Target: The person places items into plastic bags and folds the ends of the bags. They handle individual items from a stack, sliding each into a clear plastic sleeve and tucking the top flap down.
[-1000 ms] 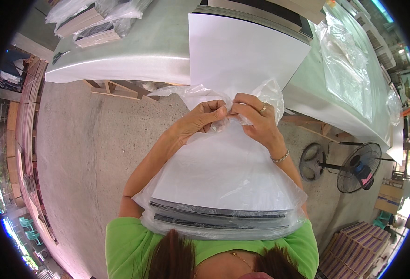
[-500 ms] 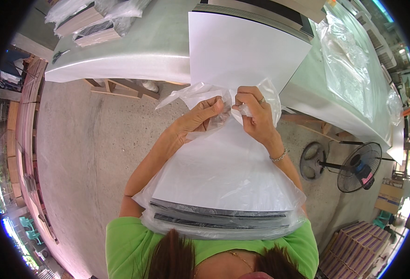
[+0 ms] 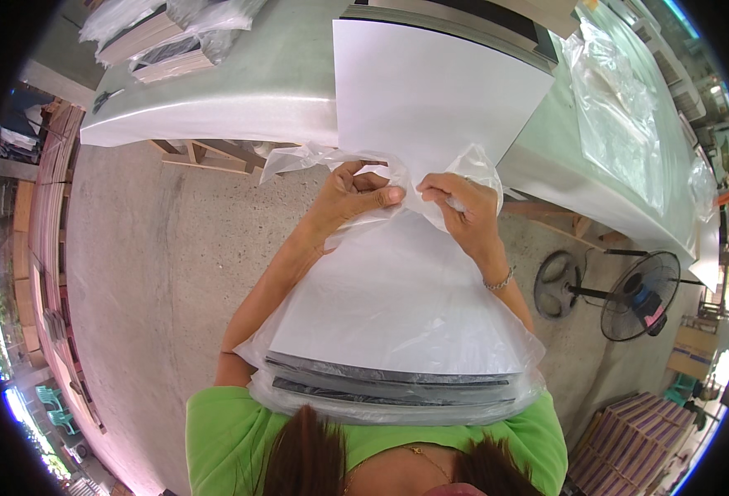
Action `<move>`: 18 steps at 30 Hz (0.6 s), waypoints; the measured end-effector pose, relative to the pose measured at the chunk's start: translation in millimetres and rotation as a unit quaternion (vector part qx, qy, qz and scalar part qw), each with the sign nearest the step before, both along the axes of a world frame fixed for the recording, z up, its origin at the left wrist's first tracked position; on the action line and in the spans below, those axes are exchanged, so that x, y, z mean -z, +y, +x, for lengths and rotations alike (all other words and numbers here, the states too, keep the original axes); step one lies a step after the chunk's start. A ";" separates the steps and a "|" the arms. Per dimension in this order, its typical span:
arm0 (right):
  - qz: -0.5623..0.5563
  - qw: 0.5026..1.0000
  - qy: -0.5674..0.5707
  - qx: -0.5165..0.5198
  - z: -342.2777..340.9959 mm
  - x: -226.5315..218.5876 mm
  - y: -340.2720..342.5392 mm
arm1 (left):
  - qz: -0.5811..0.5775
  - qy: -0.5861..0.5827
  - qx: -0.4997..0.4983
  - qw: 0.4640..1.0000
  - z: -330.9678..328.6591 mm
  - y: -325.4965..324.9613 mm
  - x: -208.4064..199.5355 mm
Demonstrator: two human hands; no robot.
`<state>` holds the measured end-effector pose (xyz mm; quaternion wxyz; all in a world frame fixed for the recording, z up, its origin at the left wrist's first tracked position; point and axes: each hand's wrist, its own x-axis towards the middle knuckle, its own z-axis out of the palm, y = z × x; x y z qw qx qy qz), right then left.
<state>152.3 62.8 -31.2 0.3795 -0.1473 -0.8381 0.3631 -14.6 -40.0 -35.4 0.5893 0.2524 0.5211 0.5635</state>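
A clear plastic bag point(image 3: 294, 159) holds a stack of white sheets point(image 3: 397, 306) with dark layers along its near edge, resting against my front. Around the bag's gathered far end, my left hand point(image 3: 346, 198) is closed, thumb and fingers pinching the film. Close by on the right, my right hand point(image 3: 470, 211) also grips the film between bent fingers and thumb. Loose film flares out past both hands. Just beyond them, a large white sheet point(image 3: 439, 91) lies on top of a stack of boards and overhangs the table edge.
The table point(image 3: 215, 116) has a pale green cover. Wrapped stacks point(image 3: 145, 37) and scissors point(image 3: 106, 99) lie at its far left, loose plastic film point(image 3: 616, 107) on its right. A black fan point(image 3: 639, 296) stands on the right, near a striped stack point(image 3: 633, 438).
My left hand has shifted slightly left, its fingers more spread above the thumb. My right hand has turned and dropped a little. The film's left tail has swung further left.
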 end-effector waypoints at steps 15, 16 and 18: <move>-0.133 0.991 -0.027 0.010 1.4 5.7 -11.2 | 0.047 -0.020 -0.018 0.999 2.2 1.7 -0.8; -0.114 0.993 -0.014 0.001 0.3 6.3 -10.4 | 0.051 -0.012 -0.018 0.998 1.8 1.7 2.9; -0.075 0.997 -0.003 -0.024 -0.7 5.1 -8.8 | 0.058 0.005 -0.018 0.998 1.0 1.4 7.7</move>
